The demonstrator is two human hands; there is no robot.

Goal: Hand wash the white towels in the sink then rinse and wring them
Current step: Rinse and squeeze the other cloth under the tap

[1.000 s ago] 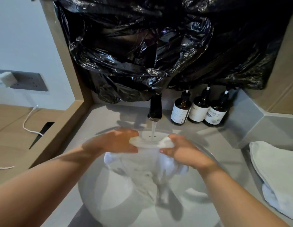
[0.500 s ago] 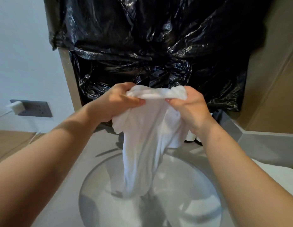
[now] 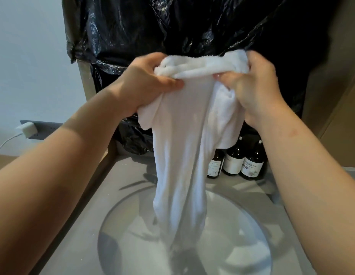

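While the left hand (image 3: 144, 84) and right hand (image 3: 256, 86) each grip its bunched top edge, the white terry towel (image 3: 182, 155) hangs vertically, lower end pointing into the round grey sink (image 3: 117, 225).

White towel (image 3: 180, 155), black plastic sheet (image 3: 172, 26).

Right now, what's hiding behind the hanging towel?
Behind the towel you can see dark bottles on the counter and black plastic above. The towel covers part of one bottle and anything straight behind it.
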